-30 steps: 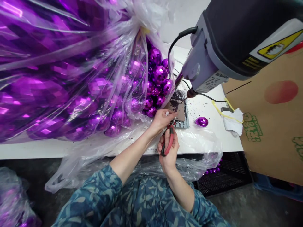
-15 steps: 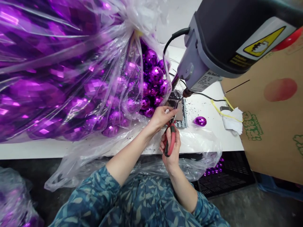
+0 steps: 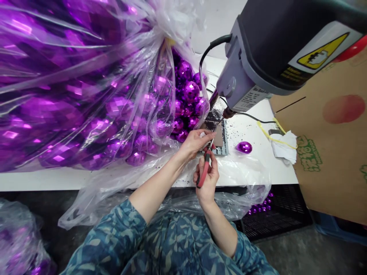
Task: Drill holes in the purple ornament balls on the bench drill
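Note:
My right hand (image 3: 207,176) is wrapped round the red-and-black handles of a pair of pliers (image 3: 204,171), whose metal jaws point away from me. My left hand (image 3: 196,142) is closed beside the jaws, thumb and finger pinched together. What it grips is too small and hidden to name, though a bit of white shows between the fingers. Both hands are at the near edge of the metal base plate (image 3: 224,147) of a bench drill (image 3: 243,72). Dark shavings cover the plate. A loose purple faceted ball (image 3: 244,147) lies to its right.
A big clear plastic bag (image 3: 94,91) of purple faceted balls fills the left of the white table (image 3: 34,180). The drill head overhangs at upper right. A cardboard box (image 3: 323,152) stands at right, with a black crate (image 3: 275,214) below. Crumpled white paper (image 3: 285,147) lies near the box.
The plier handles have come closer together and turned slightly in my right hand. My left hand stays at the jaws. The whole view has shifted slightly.

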### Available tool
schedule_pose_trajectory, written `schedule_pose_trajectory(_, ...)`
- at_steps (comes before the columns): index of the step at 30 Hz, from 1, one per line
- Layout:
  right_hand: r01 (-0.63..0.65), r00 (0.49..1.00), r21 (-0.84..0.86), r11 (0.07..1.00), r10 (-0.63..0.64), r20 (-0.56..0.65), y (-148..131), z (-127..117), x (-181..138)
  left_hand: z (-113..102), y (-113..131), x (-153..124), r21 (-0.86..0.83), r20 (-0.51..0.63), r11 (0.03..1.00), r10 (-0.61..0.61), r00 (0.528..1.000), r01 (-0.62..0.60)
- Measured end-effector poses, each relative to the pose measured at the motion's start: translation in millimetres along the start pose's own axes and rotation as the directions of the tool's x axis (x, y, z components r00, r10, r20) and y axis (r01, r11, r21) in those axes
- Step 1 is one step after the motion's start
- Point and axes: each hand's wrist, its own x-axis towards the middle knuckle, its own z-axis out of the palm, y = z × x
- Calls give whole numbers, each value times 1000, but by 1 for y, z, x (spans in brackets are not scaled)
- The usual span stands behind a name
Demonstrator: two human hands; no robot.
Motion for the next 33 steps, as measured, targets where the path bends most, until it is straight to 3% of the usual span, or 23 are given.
schedule_pose_trajectory(5,-50,998,-21,999,51,22,-2,-4,-7,0,-6,-8,88,-103,995,56,993,-47)
schedule_pose_trajectory(9,-40,999,-34,999,41,35,-10,-7,-11,-1,4,-19,138,-45,976,178,983,-171)
schedule_pose_trajectory(15,-72,996,-7,997,72,58,-14,-8,-3,2,11,-13,202,-69,976,100,993,-85)
schedule_pose_trajectory(22,-109,992,33,993,107,61,-11,-10,2,6,-6,-4,169,-87,979,134,987,-118)
schedule_pose_trajectory(33,-85,996,20,996,85,22,-18,-9,-1,13,0,-9,128,-95,985,126,987,-114)
